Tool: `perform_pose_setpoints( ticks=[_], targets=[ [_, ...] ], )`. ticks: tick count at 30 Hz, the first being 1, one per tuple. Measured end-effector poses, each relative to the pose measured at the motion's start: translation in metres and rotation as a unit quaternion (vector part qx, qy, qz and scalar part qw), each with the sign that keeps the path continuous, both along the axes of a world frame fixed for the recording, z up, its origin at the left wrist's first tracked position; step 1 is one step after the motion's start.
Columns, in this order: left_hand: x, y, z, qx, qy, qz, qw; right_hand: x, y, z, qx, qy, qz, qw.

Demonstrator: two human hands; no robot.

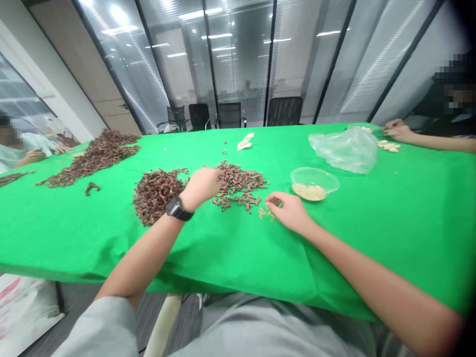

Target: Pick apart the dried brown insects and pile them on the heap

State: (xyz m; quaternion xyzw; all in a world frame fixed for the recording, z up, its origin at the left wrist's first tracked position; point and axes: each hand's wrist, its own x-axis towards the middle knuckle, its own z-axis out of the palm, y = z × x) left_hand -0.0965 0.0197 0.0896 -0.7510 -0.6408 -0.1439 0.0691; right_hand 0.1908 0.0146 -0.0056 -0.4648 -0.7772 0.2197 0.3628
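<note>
My left hand [203,186], with a black watch on its wrist, reaches into a pile of reddish-brown pods [240,188] on the green tablecloth [223,248]; its fingers are curled into the pile and what they hold is hidden. My right hand [288,210] rests on the cloth with fingers pinched around a small dark piece, beside a small scatter of pale seeds [266,213]. A darker heap of brown husks [154,196] lies left of my left wrist. A clear plastic bowl [314,182] holding pale seeds stands just right of the pods.
A crumpled clear plastic bag [347,148] lies at the back right. Another person's hands [397,131] work near pale pieces at the far right. A long brown heap [92,158] and a second person sit at far left. Office chairs stand behind the table.
</note>
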Motion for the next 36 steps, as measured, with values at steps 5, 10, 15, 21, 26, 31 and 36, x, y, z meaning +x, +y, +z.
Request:
perform_pose_setpoints(
  ticks=[5, 10, 15, 21, 26, 31, 36],
  targets=[
    [0.011, 0.036, -0.043, -0.005, 0.007, 0.019, 1.000, 0.001, 0.000, 0.002, 0.036, -0.090, 0.002, 0.995],
    [-0.006, 0.054, -0.062, -0.007, -0.043, -0.006, 0.999, 0.000, -0.002, 0.004, 0.023, -0.078, 0.012, 0.997],
    [-0.008, 0.059, -0.068, 0.018, -0.126, -0.047, 0.991, -0.001, -0.001, 0.008, 0.008, -0.067, 0.011, 0.998],
    [-0.002, 0.059, -0.064, 0.075, -0.245, -0.041, 0.966, 0.002, 0.002, 0.005, 0.014, -0.091, 0.001, 0.996],
    [0.004, 0.060, -0.071, 0.046, -0.341, -0.074, 0.936, 0.003, 0.005, -0.003, 0.013, -0.138, 0.015, 0.990],
    [0.011, 0.057, -0.077, -0.002, -0.391, -0.110, 0.914, 0.002, 0.004, 0.000, -0.009, -0.156, 0.021, 0.988],
    [0.017, 0.056, -0.078, -0.066, -0.492, -0.147, 0.856, 0.008, 0.007, 0.007, -0.004, -0.132, 0.015, 0.991]
  ],
)
